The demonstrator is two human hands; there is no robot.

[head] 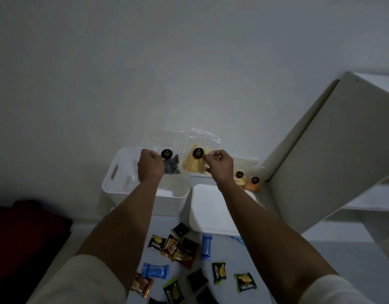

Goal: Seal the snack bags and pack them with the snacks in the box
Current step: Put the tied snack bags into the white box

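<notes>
Two clear snack bags are held up over the open white box [145, 185]. The dark-snack bag [170, 160] is pinched in the left hand [150, 165], fingers curled tight round its side edge. The yellow-stick bag [194, 160] is pinched at its right edge by the right hand [220, 166], thumb and fingers closed on the film. Both bags hang approx. above the box's far-right part, tops upward; whether the tops are sealed can't be told.

Risks, as judged: thin film could slip from edge-only pinches, esp. if both are let go at once, and a bag could land outside the rim or on the white lid [213, 207] just beside the box. If a seal is incomplete, contents could spill when dropped in.

Nearby: two more filled bags [247, 179] lie behind the right forearm, near a leaning white board [320, 150]. Wrapped snacks [184, 251] are scattered on the worktop [342, 255] below the arms, well apart from the box, unpacked. A red cloth [24, 233] is at left. Nothing is seen blocking the box opening.
</notes>
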